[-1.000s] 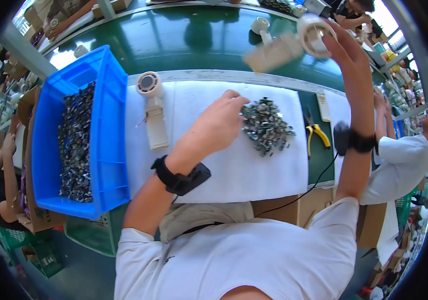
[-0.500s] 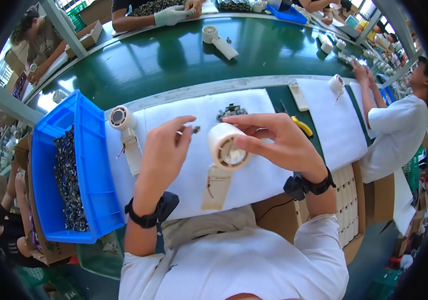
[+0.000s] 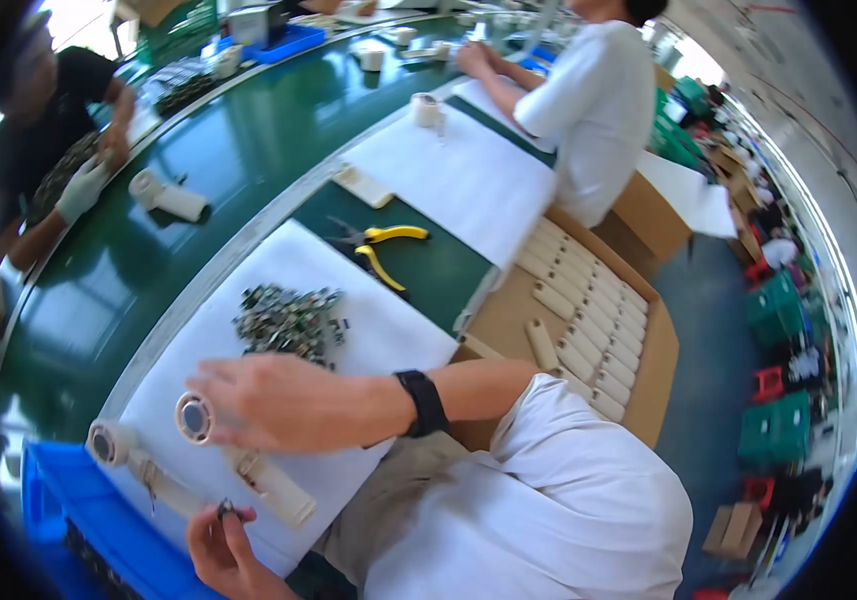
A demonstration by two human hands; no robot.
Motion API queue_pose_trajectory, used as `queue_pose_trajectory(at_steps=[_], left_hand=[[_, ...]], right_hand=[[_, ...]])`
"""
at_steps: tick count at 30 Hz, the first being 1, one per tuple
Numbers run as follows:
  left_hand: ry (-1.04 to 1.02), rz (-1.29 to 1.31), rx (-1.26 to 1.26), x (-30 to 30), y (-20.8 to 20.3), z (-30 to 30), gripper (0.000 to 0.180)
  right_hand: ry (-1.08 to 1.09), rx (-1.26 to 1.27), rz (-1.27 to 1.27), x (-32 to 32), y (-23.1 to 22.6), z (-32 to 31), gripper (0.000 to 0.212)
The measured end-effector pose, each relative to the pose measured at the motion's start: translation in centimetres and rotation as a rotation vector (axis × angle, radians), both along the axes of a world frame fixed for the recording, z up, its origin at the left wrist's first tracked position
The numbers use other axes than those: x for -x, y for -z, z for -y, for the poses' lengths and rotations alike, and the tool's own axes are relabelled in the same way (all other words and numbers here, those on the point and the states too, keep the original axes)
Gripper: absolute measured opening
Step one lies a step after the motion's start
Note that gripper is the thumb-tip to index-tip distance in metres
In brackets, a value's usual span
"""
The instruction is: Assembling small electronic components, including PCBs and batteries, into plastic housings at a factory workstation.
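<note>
My left hand (image 3: 226, 557) is low in view, its thumb and finger pinching a small dark circuit board (image 3: 229, 511). My right hand (image 3: 284, 402) is closed around the round head of a cream handheld fan (image 3: 195, 417). Its fingers are smeared by motion and partly cover the fan. Toward my body extends the fan's opened handle (image 3: 274, 490), with its inside showing. A second cream fan (image 3: 114, 442) lies to the left, a wire showing at its handle. Beyond my right hand is a heap of small circuit boards (image 3: 289, 318) on the white foam mat (image 3: 184, 345).
Yellow-handled cutters (image 3: 389, 245) and a cream handle piece (image 3: 364, 186) lie on the green surface. A blue bin (image 3: 114, 530) stands at lower left, a carton of cream handles (image 3: 661, 350) at right. Another fan (image 3: 169, 195) is on the green conveyor (image 3: 249, 130). Co-workers are nearby.
The view has swung to the right, bringing the carton and cutters into fuller view. My hands have moved apart; the left, with the circuit board, is now nearer my body.
</note>
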State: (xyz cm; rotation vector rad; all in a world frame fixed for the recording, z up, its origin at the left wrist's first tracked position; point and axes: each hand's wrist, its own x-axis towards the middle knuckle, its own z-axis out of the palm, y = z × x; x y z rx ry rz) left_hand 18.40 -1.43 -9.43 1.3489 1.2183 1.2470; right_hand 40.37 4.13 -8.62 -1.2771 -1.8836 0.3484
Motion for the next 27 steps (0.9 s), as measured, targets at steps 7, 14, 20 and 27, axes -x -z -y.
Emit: queue_pose_trajectory(at_steps=[7, 14, 20, 27], left_hand=[[0.044, 0.010, 0.114, 0.8, 3.4, 0.1, 0.017], [0.248, 0.134, 0.132, 1.6, 3.9, 0.8, 0.015], [0.640, -0.155, -0.146, 2.1, 2.6, 1.0, 0.014], [0.671, -0.289, -0.382, 0.4, 2.8, 0.2, 0.020]], right_hand=[[-0.222, 0.303, 0.217, 0.6, -3.1, 4.6, 0.021], [-0.264, 0.049, 0.357, 1.2, 1.5, 3.2, 0.013], [-0.227, -0.078, 0.337, 1.6, 1.5, 4.7, 0.013], [-0.251, 0.073, 0.249, -0.2, 1.5, 6.4, 0.014]])
